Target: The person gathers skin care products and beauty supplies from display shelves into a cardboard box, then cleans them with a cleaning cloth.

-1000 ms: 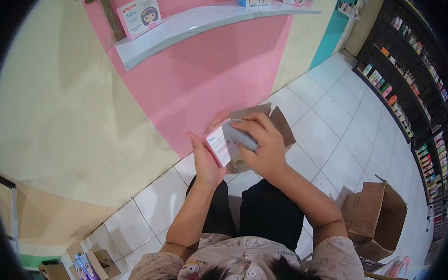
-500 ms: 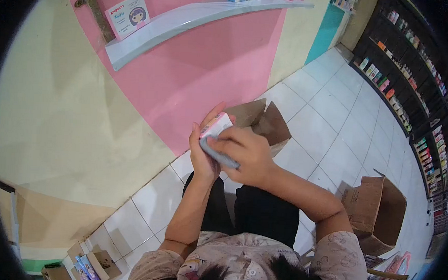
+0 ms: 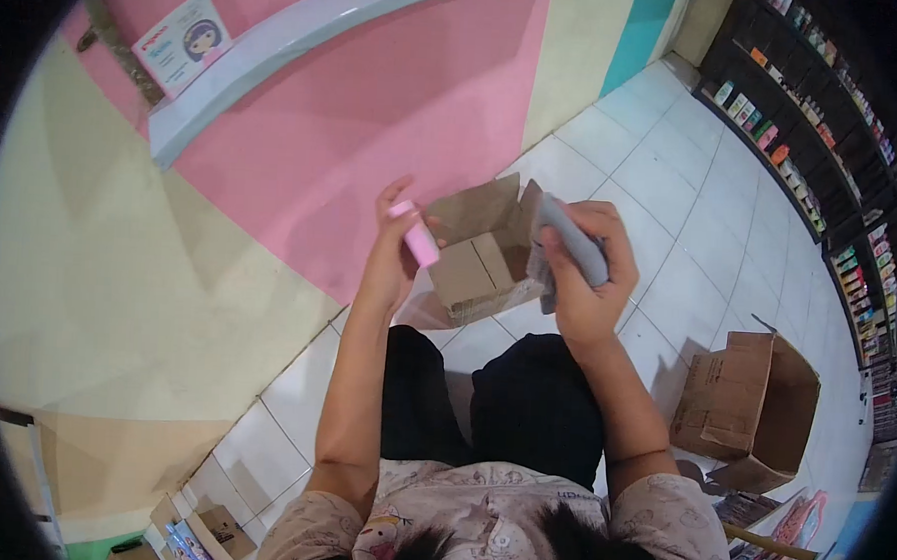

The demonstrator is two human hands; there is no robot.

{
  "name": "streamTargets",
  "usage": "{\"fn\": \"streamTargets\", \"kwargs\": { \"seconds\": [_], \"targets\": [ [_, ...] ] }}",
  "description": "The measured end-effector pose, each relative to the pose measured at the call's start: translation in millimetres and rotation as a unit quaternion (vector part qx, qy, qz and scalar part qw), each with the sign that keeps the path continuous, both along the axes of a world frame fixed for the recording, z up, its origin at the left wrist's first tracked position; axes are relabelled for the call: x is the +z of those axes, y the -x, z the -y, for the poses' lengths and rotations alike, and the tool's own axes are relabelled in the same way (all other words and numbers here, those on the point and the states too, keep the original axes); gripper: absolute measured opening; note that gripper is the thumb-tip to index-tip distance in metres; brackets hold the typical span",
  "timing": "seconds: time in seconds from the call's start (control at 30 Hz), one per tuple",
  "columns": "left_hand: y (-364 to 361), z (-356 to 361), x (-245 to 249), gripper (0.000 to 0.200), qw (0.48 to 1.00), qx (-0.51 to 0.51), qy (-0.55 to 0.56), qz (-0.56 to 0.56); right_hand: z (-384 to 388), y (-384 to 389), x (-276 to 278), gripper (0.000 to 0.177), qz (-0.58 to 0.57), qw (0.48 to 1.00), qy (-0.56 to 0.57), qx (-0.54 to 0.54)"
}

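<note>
My left hand [image 3: 391, 258] is closed around a small pink box [image 3: 416, 237], gripped near the pink wall. A folded grey cloth [image 3: 570, 247] is held in my right hand [image 3: 598, 297], fingers bent over it. The two hands are apart. Between and beyond them, an open cardboard box [image 3: 473, 281] stands on the tiles against the wall, its flaps up. Inside it a brown cardboard surface shows.
A white shelf [image 3: 298, 48] juts from the wall, with a white carton [image 3: 183, 48] on its left end. Another cardboard box [image 3: 729, 392] sits to my right. Dark racks [image 3: 815, 146] of products stand at far right; small boxes [image 3: 192, 544] are at lower left.
My hands have separated. The cloth, which was against the small box, has moved right with my right hand. The small box is now lower and turned, and the view has shifted.
</note>
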State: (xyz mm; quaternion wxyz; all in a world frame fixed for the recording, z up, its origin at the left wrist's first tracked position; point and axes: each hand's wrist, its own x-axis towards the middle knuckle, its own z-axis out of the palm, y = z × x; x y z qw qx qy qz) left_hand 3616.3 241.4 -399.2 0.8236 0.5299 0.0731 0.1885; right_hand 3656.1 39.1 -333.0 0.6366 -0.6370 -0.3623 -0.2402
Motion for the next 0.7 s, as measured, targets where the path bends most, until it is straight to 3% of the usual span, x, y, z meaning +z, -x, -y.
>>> {"fn": "streamTargets", "kwargs": {
  "seconds": [0.07,0.13,0.23,0.33,0.43,0.53,0.63,0.7],
  "targets": [
    [-39,-2,-42,0.043,0.966,-0.012,-0.211,-0.148,6,-3,-1,0.025,-0.02,0.999,-0.035,-0.007],
    [-77,-1,-102,0.043,0.911,-0.078,-0.36,-0.186,11,-8,-2,0.024,-0.035,0.999,-0.04,0.0],
    [-104,18,-127,0.042,0.7,-0.152,-0.622,-0.317,16,-19,-8,0.025,-0.034,0.998,-0.044,0.023],
    [-131,27,-165,0.038,0.592,-0.161,-0.687,-0.39,25,-30,-12,0.027,-0.061,0.997,-0.045,0.029],
    [-159,-2,-266,0.034,0.49,-0.192,-0.739,-0.421,37,-43,-19,0.029,-0.073,0.996,-0.044,0.028],
    [-164,-1,-281,0.026,0.549,-0.088,-0.7,-0.448,47,-55,-25,0.031,-0.087,0.994,-0.052,0.036],
    [-161,13,-259,0.024,0.532,-0.092,-0.73,-0.42,55,-68,-32,0.031,-0.112,0.991,-0.061,0.032],
    [-158,12,-254,0.024,0.463,-0.225,-0.785,-0.343,55,-74,-37,0.031,-0.134,0.988,-0.073,0.035]
  ]
}}
